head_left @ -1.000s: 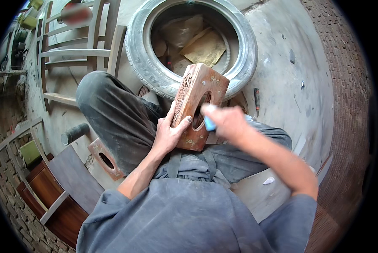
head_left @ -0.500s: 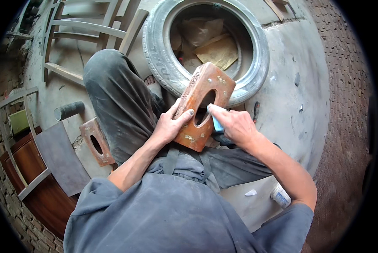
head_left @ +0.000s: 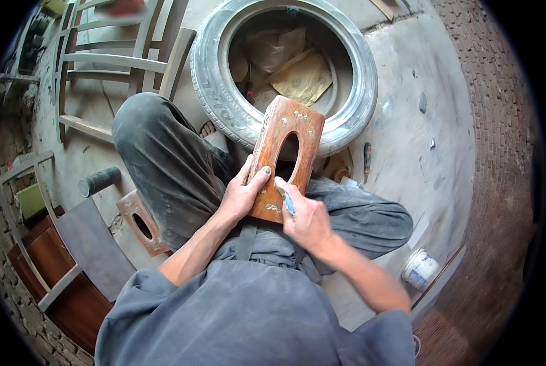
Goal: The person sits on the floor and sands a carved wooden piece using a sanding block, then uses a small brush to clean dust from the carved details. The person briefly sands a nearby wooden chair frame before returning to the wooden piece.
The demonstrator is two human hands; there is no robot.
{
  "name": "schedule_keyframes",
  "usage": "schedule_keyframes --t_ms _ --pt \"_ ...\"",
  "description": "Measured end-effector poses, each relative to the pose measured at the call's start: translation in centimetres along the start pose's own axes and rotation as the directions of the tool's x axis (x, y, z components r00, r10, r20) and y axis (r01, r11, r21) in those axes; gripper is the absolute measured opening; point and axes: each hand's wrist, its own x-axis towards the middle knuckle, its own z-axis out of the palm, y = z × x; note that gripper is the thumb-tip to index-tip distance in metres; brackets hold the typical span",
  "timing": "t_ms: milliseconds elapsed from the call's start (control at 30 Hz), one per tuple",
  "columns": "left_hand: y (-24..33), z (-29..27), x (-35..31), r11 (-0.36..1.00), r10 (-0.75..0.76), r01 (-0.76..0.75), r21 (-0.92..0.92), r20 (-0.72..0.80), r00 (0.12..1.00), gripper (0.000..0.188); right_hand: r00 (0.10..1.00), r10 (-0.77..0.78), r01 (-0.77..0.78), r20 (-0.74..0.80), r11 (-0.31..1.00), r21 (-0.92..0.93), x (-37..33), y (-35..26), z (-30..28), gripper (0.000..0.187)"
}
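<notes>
Wooden box [head_left: 307,147], frame centre, is judged rigid and best held by its long sides: left hand [head_left: 241,195] grips one, right hand [head_left: 307,221] clasps a blue object [head_left: 289,204].

A tire [head_left: 207,55] and a tub [head_left: 425,266] are carrying lettering.
Large letters [head_left: 219,110] are curving along the grey tire's left sidewall, with a row of smaller characters [head_left: 229,91] running nearer the opening. Blue print [head_left: 415,276] is marking the white tub's side, its characters appearing too small to be read.
</notes>
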Motion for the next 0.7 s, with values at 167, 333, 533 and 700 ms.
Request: schedule_keyframes --t_ms 167,333,533,700 --pt "1.9 -0.5 -0.3 0.998 -0.054 0.053 0.027 0.031 0.998 0.072 0.837 -0.404 0.508 0.368 0.823 -0.252 9.0 4.6 -8.6 0.045" --pt "1.4 -1.3 0.1 0.999 -0.032 0.030 0.039 0.066 0.997 0.079 0.736 -0.493 0.613 0.463 0.777 -0.147 18.3 6.1 -9.7 0.021" --pt "1.5 -1.9 0.0 0.996 -0.039 0.032 0.086 0.073 0.997 0.081 0.709 -0.492 0.595 0.505 0.802 -0.052 18.7 6.4 -8.0 0.019" --pt "1.3 -1.9 -0.4 0.989 -0.036 0.027 0.145 0.059 0.998 0.081 0.815 -0.327 0.329 0.478 0.941 0.083 19.3 5.8 -9.0 0.024"
